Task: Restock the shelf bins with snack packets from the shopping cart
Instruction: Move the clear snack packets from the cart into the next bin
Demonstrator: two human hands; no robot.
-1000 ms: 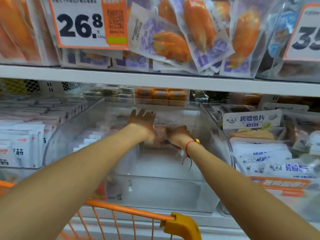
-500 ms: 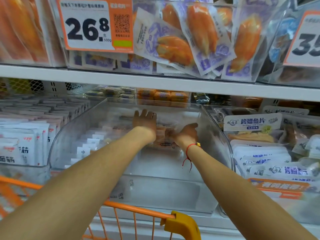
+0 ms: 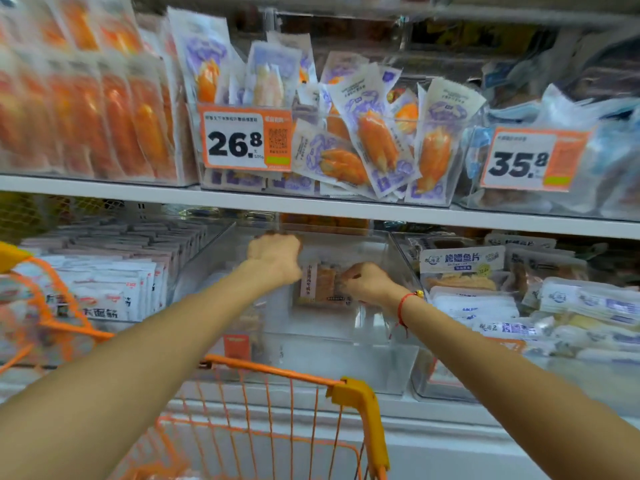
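A clear plastic shelf bin sits in the middle of the lower shelf. At its back stand a few snack packets, clear with a brown snack and a pink label. My left hand reaches deep into the bin, its fingers curled over the top left of those packets and mostly hidden behind the hand. My right hand, with a red string at the wrist, pinches the right edge of the front packet. The orange shopping cart stands below my arms, its contents mostly out of view.
White packets fill the left bin. Fish-slice packets fill the right bin. The upper shelf overhangs the bins, carrying orange snack packs and price tags 26.8 and 35.8. The cart's yellow corner sits near the bin front.
My left hand's spread fingers have curled over the packets. My right hand has shifted onto the front packet's right edge. The view has tilted upward, showing more of the upper shelf.
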